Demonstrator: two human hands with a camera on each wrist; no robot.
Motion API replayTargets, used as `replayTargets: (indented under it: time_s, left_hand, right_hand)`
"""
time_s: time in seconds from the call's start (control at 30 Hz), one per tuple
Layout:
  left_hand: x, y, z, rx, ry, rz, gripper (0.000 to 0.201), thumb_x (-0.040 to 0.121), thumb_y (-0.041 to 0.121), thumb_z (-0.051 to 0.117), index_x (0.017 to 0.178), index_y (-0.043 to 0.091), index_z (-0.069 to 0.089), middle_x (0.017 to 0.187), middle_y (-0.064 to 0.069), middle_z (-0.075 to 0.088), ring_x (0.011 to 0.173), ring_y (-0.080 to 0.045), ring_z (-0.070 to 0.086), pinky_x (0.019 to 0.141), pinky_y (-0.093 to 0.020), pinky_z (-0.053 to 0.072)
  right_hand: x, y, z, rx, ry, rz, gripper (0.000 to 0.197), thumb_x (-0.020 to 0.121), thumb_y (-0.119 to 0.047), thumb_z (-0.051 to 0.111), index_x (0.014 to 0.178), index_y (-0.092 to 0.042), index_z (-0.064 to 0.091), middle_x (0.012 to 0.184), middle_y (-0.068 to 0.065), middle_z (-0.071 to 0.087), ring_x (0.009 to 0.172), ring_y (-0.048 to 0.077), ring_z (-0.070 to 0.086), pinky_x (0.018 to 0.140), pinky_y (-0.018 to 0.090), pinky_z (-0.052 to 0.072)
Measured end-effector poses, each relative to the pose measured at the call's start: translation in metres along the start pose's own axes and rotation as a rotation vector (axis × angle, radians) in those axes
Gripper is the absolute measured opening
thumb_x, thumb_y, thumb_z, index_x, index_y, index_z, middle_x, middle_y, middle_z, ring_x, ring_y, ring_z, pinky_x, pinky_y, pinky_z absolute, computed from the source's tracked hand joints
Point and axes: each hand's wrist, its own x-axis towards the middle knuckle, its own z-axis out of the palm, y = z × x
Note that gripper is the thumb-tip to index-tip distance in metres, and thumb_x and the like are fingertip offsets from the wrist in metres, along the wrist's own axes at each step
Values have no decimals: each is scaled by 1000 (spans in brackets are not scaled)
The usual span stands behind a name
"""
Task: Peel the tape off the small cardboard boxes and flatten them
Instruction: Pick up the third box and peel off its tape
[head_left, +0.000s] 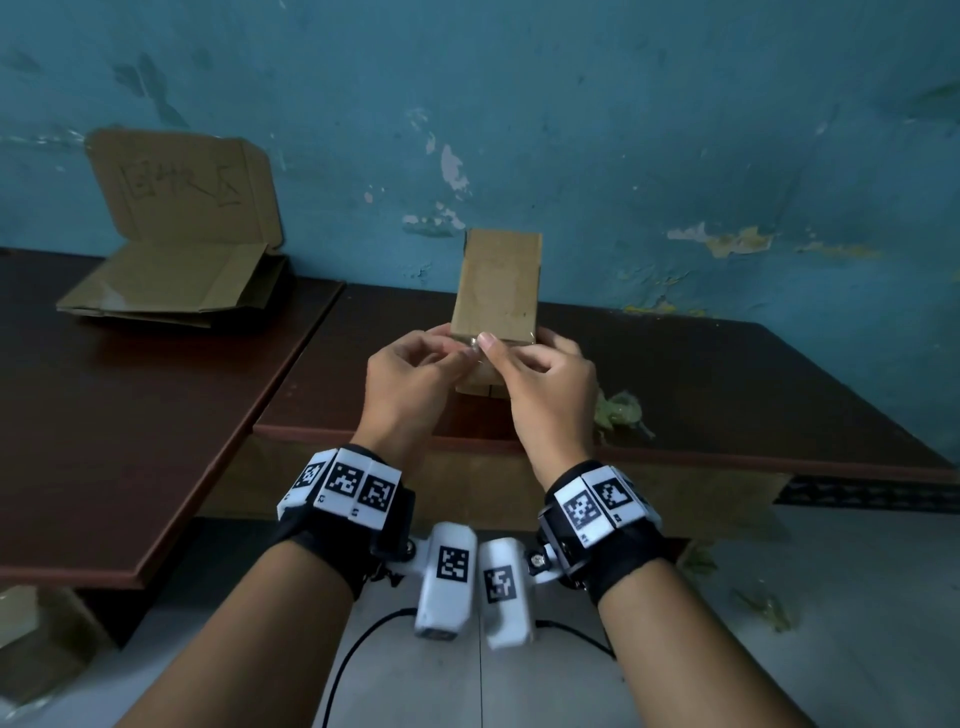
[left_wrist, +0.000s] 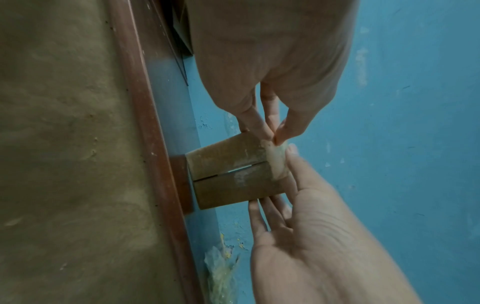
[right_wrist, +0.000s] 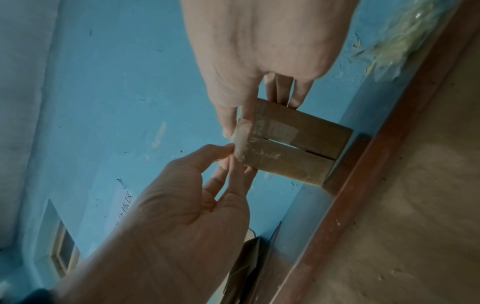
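Wrist bands with printed markers sit closest, your forearms reaching out over the dark table (head_left: 675, 374). Your left hand (head_left: 410, 371) pinches the clear tape (left_wrist: 276, 162) between thumb and fingertip at the near top edge of the small cardboard box (head_left: 496, 288). Your right hand (head_left: 550, 384) grips the box, thumb on the same edge, fingers wrapped behind. Box stands upright near the table's front edge, one end on the surface. Tape looks lifted off the near face, leaving a pale residue, but clings at the corner. Flap seam shows a slit; box not yet flattened. Flattened cardboard (head_left: 171, 291) lies on the left table; crumpled tape (head_left: 618, 410) just right of your hand. Judged: early-middle on this box.
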Motion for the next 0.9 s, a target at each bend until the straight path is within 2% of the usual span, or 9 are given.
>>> replayTargets:
  time_s: [0.17, 0.23, 0.3, 0.37, 0.43, 0.53, 0.7, 0.83, 0.9]
  left_hand:
    - [-2, 0, 2, 33, 20, -10, 17, 89, -3, 79, 83, 4, 64, 118, -6, 78, 103, -22, 79, 97, -42, 63]
    - [-2, 0, 1, -20, 52, -25, 19, 90, 5, 82, 95, 3, 63, 119, -15, 78, 103, -27, 80, 95, -45, 64]
    - [-1, 0, 0, -54, 80, -26, 30, 91, 16, 85, 104, 1, 62, 114, -21, 76, 98, -28, 80, 88, -40, 66]
    - [1, -2, -4, 40, 107, 6, 40, 86, 26, 91, 105, 2, 66, 107, -17, 77, 96, -28, 81, 86, -44, 67]
    - [0, -2, -7, 150, 127, 25, 43, 76, 35, 97, 100, 11, 72, 101, -11, 79, 94, -27, 81, 86, -51, 66]
    - [0, -3, -10, 232, 151, 23, 48, 61, 46, 98, 95, 21, 74, 97, -4, 80, 92, -25, 81, 86, -51, 66]
    - [-1, -4, -7, 357, 179, 49, 33, 74, 29, 98, 94, 23, 73, 89, 3, 79, 86, -14, 78, 82, -49, 67]
    - [-2, -5, -4, 399, 215, 53, 32, 73, 29, 96, 93, 24, 72, 86, 5, 77, 84, -13, 77, 81, -47, 67]
    - [-2, -5, -3, 417, 227, 58, 31, 73, 29, 95, 93, 24, 71, 85, 5, 77, 83, -11, 76, 78, -40, 66]
  right_hand:
    - [2, -1, -2, -17, -4, -13, 19, 88, -35, 86, 83, -17, 84, 140, -4, 62, 130, 11, 58, 114, 35, 47]
    - [3, -1, -3, -13, -20, -15, 18, 89, -33, 86, 80, -17, 82, 141, -6, 61, 132, 12, 58, 115, 38, 47]
    - [4, 0, -3, 12, -44, -13, 17, 89, -31, 86, 79, -18, 81, 142, -8, 61, 132, 11, 58, 114, 41, 49]
    - [4, 1, -3, 21, -67, -22, 16, 88, -31, 86, 77, -20, 81, 143, -10, 60, 132, 9, 57, 114, 41, 49]
    - [4, 2, -3, 13, -91, -37, 17, 87, -28, 87, 75, -18, 81, 144, -10, 60, 132, 8, 57, 115, 40, 49]
    - [7, 2, -7, -16, -150, -50, 17, 87, -23, 86, 75, -13, 81, 147, -9, 59, 132, 8, 57, 115, 36, 48]
    - [8, 1, -14, -47, -200, -42, 20, 87, -16, 84, 70, -8, 78, 152, -9, 56, 134, 6, 56, 113, 31, 45]
    - [9, 1, -15, -67, -215, -48, 22, 86, -15, 84, 67, -8, 76, 152, -11, 55, 133, 4, 57, 115, 35, 46]
    - [8, -1, -16, -80, -218, -59, 23, 87, -15, 83, 66, -9, 75, 153, -9, 55, 135, 4, 56, 114, 31, 45]
